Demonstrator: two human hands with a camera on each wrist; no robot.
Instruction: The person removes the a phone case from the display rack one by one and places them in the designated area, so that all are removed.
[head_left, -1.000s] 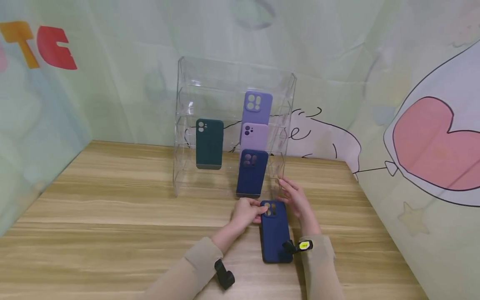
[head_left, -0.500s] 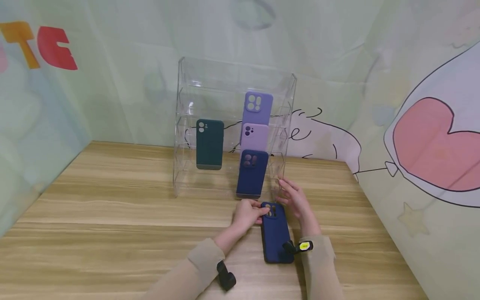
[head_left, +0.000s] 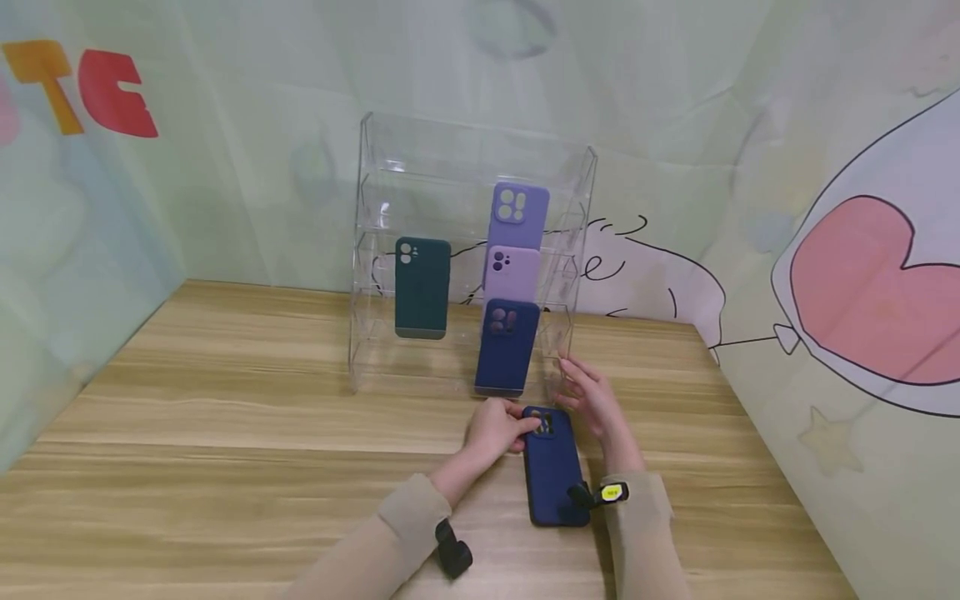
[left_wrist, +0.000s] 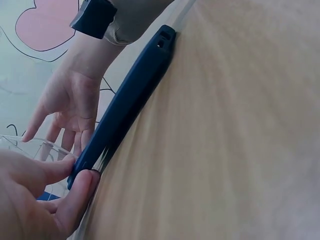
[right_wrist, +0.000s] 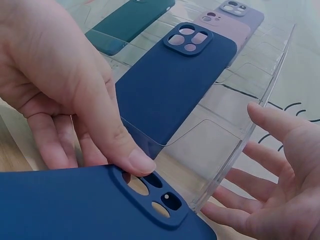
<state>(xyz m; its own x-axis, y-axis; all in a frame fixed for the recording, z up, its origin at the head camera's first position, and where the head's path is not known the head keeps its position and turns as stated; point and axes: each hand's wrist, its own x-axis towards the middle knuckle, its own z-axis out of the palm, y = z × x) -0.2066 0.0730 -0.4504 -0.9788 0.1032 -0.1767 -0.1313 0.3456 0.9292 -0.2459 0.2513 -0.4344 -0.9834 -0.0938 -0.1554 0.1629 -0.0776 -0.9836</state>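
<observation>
My left hand pinches the camera-cutout end of a dark blue phone case between thumb and fingers. In the left wrist view this case slants, its held end slightly raised and its underside facing the wood. At the lower right side of a clear acrylic display rack, my right hand has its fingers loosely extended. The right wrist view shows those fingertips right at the rack's side panel. Another dark blue phone case leans in the bottom tier, just beyond my left hand.
Above that case in the rack stand a pink phone case and a purple one. A dark green phone case occupies a tier to the left. The wooden table meets printed curtains behind and at both sides.
The camera end of the case in my left hand has come down slightly toward me. My right hand stays at the rack's side.
</observation>
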